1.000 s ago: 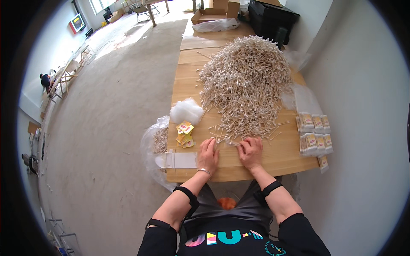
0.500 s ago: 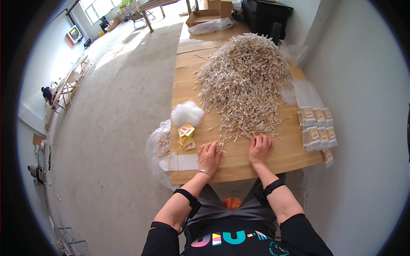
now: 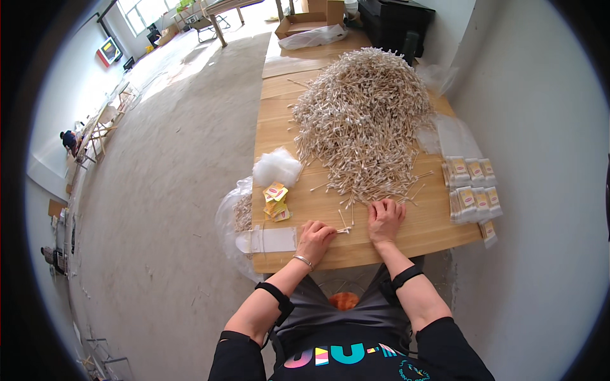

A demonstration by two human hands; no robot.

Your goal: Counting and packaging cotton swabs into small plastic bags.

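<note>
A big heap of cotton swabs (image 3: 365, 120) covers the middle of the wooden table. My left hand (image 3: 316, 239) is closed near the table's front edge, with a few cotton swabs (image 3: 344, 230) sticking out to the right of its fingertips. Two loose swabs lie just beyond them. My right hand (image 3: 386, 220) rests at the heap's near edge, its fingers curled down; what they hold, if anything, is hidden. Beside my left hand lies a flat white strip (image 3: 277, 240). Yellow-and-white cards (image 3: 276, 201) are stacked behind that strip, next to a white fluffy bundle (image 3: 277, 167).
Filled small packs (image 3: 467, 200) stand in rows at the table's right edge, near the wall. Clear plastic bags (image 3: 459, 135) lie behind them. A bag of swabs (image 3: 243, 213) hangs below the left edge. An open cardboard box (image 3: 305, 24) sits at the far end.
My left hand has moved slightly right and nearer to me, and its fingers now point right with swabs at the tips. My right hand has barely shifted.
</note>
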